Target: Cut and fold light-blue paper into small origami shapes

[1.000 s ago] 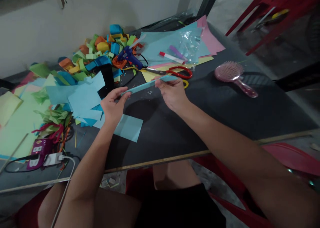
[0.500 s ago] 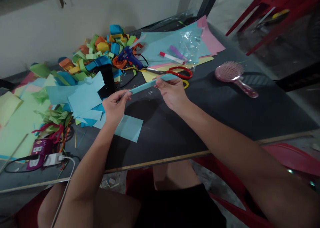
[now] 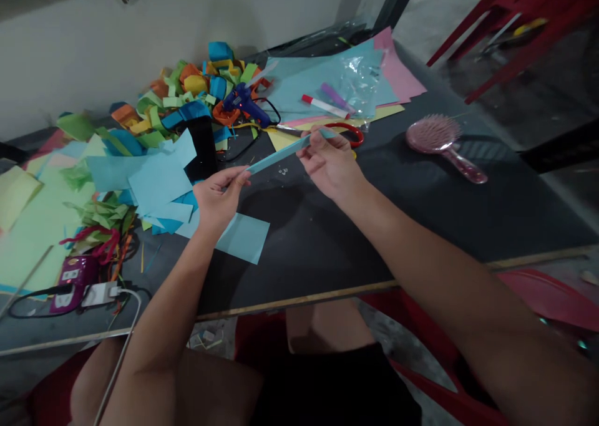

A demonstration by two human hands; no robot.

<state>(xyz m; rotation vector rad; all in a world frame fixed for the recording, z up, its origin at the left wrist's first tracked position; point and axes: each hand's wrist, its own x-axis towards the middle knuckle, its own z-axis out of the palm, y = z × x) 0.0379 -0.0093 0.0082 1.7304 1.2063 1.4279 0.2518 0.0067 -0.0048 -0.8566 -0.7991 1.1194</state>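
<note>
A narrow light-blue paper strip (image 3: 277,156) stretches between my two hands above the dark table. My left hand (image 3: 218,198) pinches its lower left end between thumb and fingers. The upper right part of the strip is in the grip of my right hand (image 3: 330,161), with thumb on top and a bit of blue showing beyond it. Just behind my right hand lie red-handled scissors (image 3: 353,133), partly hidden by it. A flat light-blue paper piece (image 3: 246,237) rests on the table beside my left wrist.
Behind are a blue glue gun (image 3: 246,106), a heap of coloured paper loops (image 3: 163,105), a red-capped marker (image 3: 325,106) and blue sheets (image 3: 299,83). A pink hairbrush (image 3: 435,134) lies right. At left are loose papers (image 3: 161,183) and a purple power socket (image 3: 77,279) with cables.
My right hand has moved slightly up and to the right along the strip, which now slants more steeply. My left hand has barely shifted and still holds its end.
</note>
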